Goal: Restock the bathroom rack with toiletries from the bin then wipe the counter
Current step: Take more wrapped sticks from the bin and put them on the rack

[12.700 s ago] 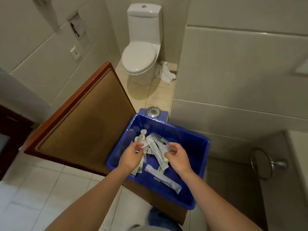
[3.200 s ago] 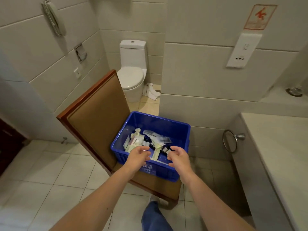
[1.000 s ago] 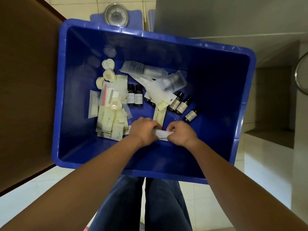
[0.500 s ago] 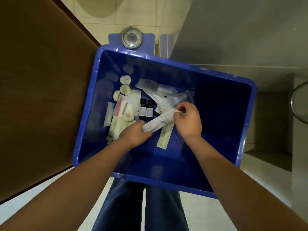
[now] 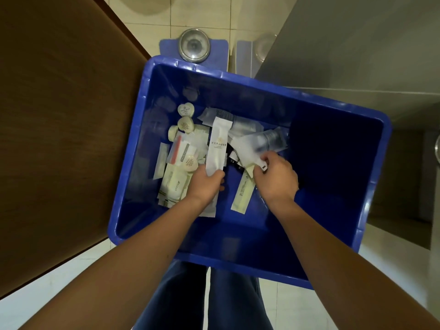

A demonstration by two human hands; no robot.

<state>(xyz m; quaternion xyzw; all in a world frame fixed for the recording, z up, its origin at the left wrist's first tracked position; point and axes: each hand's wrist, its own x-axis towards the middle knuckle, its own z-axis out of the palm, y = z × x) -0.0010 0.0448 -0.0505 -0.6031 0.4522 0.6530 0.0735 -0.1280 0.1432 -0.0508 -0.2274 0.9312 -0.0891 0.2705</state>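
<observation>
- Dark blue fabric trouser legs (image 5: 181, 296) at 6 o'clock, cut off by the bottom edge.
- Both forearms reach into the deep blue rectangular plastic bin (image 5: 238, 236), which has glossy walls and rounded corners.
- Left hand (image 5: 204, 184), centre: fingers curled, gripping the near end of a long white matte paper sachet (image 5: 217, 144) with gold print, which points to 12 o'clock.
- Right hand (image 5: 276, 179), at 3 o'clock of the left hand: fingertips pinch a small white piece with a dark mark (image 5: 263, 166). It is blurred, so I cannot tell what it is.
- Flat cream paper sachet (image 5: 242, 194) lies on the bin floor between the hands.
- Cream packet pile (image 5: 173, 184) at 9 o'clock, partly under the left hand.
- Clear crinkly plastic packets (image 5: 262, 141) lie beyond the right hand, and dark bottles (image 5: 234, 160) are mostly hidden under them.
- Cream heart-shaped soaps (image 5: 185, 109) at 11 o'clock.
- Brown wooden panel (image 5: 59, 115) at 9 o'clock, cut off.
- Round metal dial on a blue base (image 5: 194, 45) at 12 o'clock, partly behind the rim.
</observation>
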